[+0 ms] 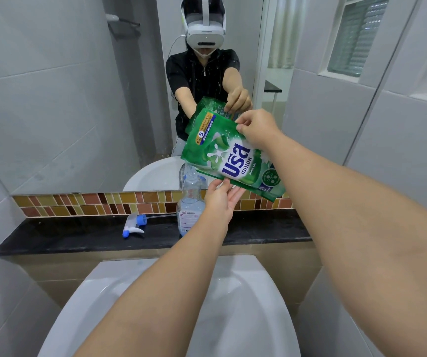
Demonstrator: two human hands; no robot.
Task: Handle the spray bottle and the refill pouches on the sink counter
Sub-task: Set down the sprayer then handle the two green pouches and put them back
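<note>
Big white sink basin (253,300) fills the bottom of the view, and behind it runs a dark stone counter (78,235) under a strip of brown and orange mosaic tiles (83,204). Above that, a wide mirror (65,99) throws back the person in a black top, wearing a white headset.

Both bare forearms reach out over the basin. The right hand (257,128) is up high, fingers pinched shut on the top edge of a green refill pouch (229,158), which hangs tilted in the air over the counter. The left hand (221,198) sits below it, palm turned up and fingers spread loose, fingertips touching the pouch's lower edge, supporting rather than clamping.

The pouch front shows large white Thai lettering on a blue patch, a yellow corner band with a circled "5", and a round emblem near the bottom; the small print is too fine to read.

Directly under the pouch stands the clear spray bottle (190,202), upright on the counter, neck uncapped, partly hidden by the left wrist. Its label is illegible. To its left, lying on the counter, the blue-and-white trigger sprayer head (133,225) with its thin dip tube pointing toward the bottle.
</note>
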